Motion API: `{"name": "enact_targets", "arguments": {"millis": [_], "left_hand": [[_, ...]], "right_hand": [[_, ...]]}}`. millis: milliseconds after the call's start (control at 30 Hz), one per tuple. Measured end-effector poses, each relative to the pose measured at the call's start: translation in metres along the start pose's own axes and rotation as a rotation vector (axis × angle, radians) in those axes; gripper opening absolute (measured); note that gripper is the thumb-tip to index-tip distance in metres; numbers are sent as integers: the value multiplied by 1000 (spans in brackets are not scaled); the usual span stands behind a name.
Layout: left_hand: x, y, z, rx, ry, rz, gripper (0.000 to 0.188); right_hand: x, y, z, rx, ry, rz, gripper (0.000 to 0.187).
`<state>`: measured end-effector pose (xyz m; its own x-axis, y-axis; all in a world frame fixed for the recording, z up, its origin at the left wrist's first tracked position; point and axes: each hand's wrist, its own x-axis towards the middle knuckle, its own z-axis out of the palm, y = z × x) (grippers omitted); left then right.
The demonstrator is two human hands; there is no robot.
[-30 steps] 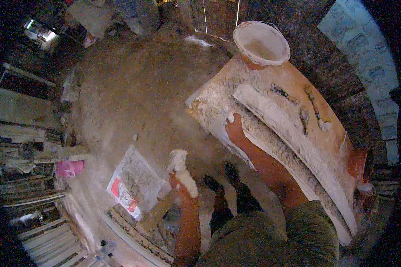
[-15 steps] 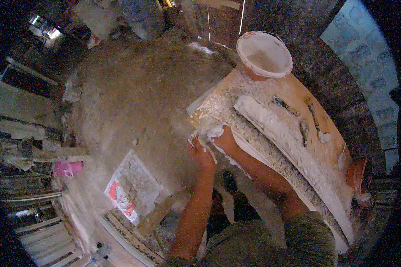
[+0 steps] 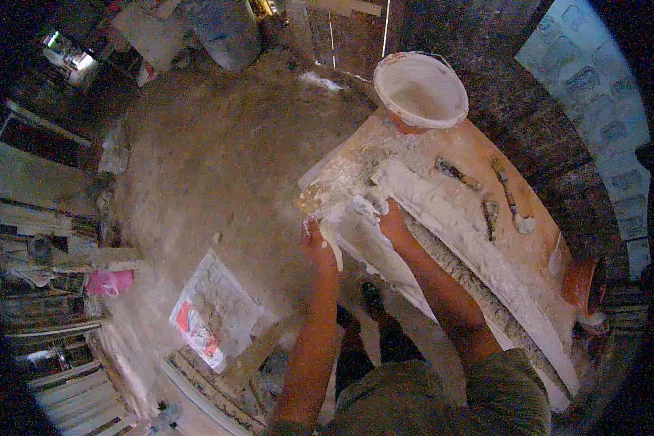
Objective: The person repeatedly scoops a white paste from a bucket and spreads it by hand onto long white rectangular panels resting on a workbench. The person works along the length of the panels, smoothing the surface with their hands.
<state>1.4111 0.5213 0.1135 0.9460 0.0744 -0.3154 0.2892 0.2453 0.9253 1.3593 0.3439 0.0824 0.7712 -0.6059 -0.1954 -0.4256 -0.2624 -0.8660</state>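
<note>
Working at the corner of the table (image 3: 476, 144), the person has wet white paste (image 3: 362, 227) laid between the hands, beside a long white bar (image 3: 458, 211). The bar looks formed; the paste, ragged at its rim, seems only part done, with evening out left. The left hand (image 3: 317, 244), forearm nearly straight, curls round a limp white strip (image 3: 336, 253) at the edge. The right hand (image 3: 395, 221), elbow out, meets the paste; whether it grips, one cannot tell.
</note>
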Motion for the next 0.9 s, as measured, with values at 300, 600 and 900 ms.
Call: {"name": "enact_targets", "arguments": {"millis": [300, 600, 900], "left_hand": [[-8, 8, 17, 272, -113, -43, 60], [-29, 18, 53, 129, -273, 161, 62], [-27, 62, 100, 389, -281, 349, 47]], "right_hand": [[-5, -33, -27, -62, -78, 33, 62], [4, -29, -42, -84, -317, -108, 51], [10, -50, -49, -293, -631, -264, 36]]}}
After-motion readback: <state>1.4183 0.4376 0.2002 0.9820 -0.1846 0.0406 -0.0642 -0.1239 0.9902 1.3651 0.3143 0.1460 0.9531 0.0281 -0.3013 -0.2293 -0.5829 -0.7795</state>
